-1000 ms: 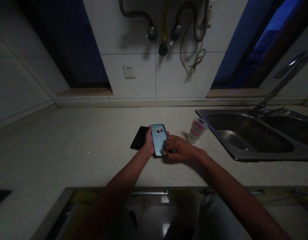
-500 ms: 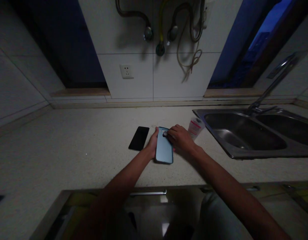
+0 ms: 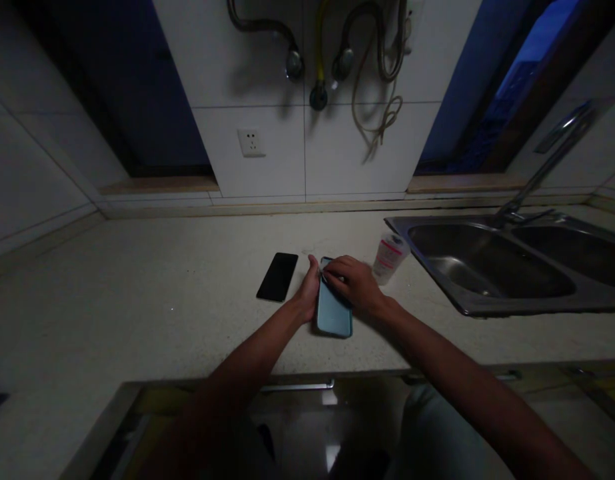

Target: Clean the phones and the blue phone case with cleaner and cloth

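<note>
A light blue phone case [image 3: 334, 313] with a darker rim is tilted over the counter; the frames do not settle whether a phone is inside. My left hand [image 3: 308, 291] grips its left edge, thumb pointing up. Over the upper part of the case, my right hand [image 3: 354, 280] has its fingers curled and pressed together, with a small pale bit by the fingertips that I cannot make out. These fingers cover the top of the case. Left of my left hand lies a black phone [image 3: 278, 277], screen up.
Behind my right hand, a clear plastic cup [image 3: 390, 257] with red print stands by the steel double sink [image 3: 462, 308]. A faucet [image 3: 542, 170] rises at the sink's back. Hoses [image 3: 372, 13] and a wall socket [image 3: 250, 143] are on the tiled wall.
The phone case has shifted slightly right and nearer to me and has tilted. My right fingers have moved left across its top, covering the round opening seen before.
</note>
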Action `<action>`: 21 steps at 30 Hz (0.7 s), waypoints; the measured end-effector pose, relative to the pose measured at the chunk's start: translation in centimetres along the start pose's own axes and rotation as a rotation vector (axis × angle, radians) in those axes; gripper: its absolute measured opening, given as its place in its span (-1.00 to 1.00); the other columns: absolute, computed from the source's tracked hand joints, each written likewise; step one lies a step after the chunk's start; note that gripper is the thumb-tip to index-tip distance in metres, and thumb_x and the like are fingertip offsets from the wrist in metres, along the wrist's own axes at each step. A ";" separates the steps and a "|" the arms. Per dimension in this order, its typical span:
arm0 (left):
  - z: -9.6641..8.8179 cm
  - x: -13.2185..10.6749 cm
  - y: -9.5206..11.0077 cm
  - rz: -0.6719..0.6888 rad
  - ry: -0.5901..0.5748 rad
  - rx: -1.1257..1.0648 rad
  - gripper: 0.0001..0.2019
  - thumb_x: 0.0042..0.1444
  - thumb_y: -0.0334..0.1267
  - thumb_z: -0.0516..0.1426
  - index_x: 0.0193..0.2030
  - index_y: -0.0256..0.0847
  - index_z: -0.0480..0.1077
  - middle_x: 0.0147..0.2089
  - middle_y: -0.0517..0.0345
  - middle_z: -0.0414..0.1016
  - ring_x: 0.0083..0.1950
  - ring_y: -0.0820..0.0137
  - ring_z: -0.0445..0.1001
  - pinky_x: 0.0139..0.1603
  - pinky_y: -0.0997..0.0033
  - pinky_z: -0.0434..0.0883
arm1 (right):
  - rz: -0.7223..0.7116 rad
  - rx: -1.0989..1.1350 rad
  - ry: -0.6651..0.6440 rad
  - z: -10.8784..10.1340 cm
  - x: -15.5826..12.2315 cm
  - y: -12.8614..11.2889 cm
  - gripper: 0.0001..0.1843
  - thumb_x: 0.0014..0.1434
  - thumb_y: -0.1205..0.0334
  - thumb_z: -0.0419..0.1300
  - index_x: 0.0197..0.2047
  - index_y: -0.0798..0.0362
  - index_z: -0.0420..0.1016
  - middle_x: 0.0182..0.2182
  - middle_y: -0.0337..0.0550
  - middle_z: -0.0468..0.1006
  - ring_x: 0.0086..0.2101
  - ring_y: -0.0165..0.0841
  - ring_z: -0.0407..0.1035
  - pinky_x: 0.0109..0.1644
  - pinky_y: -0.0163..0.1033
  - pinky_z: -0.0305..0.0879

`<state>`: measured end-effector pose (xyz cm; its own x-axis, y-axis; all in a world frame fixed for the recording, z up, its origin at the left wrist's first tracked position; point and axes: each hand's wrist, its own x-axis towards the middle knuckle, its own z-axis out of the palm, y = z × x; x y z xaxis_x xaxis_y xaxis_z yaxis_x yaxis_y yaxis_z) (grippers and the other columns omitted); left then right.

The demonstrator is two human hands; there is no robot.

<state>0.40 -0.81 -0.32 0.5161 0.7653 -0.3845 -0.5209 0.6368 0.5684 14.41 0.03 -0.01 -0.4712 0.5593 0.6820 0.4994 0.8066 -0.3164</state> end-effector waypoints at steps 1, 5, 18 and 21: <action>0.0 0.1 0.1 0.023 0.005 -0.026 -0.25 0.20 0.38 -0.16 -0.16 -0.30 0.51 -0.34 -0.15 0.58 -0.25 0.14 0.59 -0.17 0.17 0.51 | -0.028 0.024 -0.030 -0.1 0.0 -0.3 -0.79 0.34 0.21 0.11 -0.21 0.06 0.56 -0.30 -0.03 0.58 -0.25 -0.25 0.41 -0.13 -0.14 0.32; -0.4 0.8 1.0 0.130 0.047 -0.114 -0.29 0.26 0.32 -0.16 -0.21 -0.34 0.50 -0.36 -0.15 0.56 -0.26 0.15 0.58 -0.14 0.16 0.50 | -0.173 0.164 -0.213 -0.4 0.0 -1.8 -0.76 0.35 0.20 0.08 -0.20 0.05 0.57 -0.30 -0.07 0.60 -0.25 -0.29 0.43 -0.08 -0.14 0.31; -1.3 1.0 2.6 0.169 0.049 -0.139 -0.30 0.25 0.30 -0.16 -0.27 -0.32 0.49 -0.37 -0.17 0.54 -0.31 0.15 0.55 -0.21 0.16 0.49 | -0.228 0.034 -0.360 -2.5 0.4 -0.4 -0.78 0.14 0.25 0.06 -0.54 0.03 0.30 -0.53 -0.18 0.38 -0.42 -0.33 0.24 -0.24 -0.19 0.15; -1.5 0.7 2.6 0.144 0.037 -0.096 -0.33 0.25 0.30 -0.13 -0.26 -0.31 0.47 -0.42 -0.07 0.51 -0.42 0.24 0.52 -0.29 0.22 0.48 | -0.180 0.003 -0.199 -2.7 0.4 -0.2 -0.85 0.09 0.26 0.06 -0.51 0.01 0.26 -0.54 -0.18 0.34 -0.44 -0.32 0.19 -0.29 -0.18 0.11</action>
<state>-1.58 1.54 -0.20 0.4065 0.8513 -0.3318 -0.6515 0.5246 0.5480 16.09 -0.38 2.12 -0.6860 0.4333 0.5845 0.3926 0.8968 -0.2040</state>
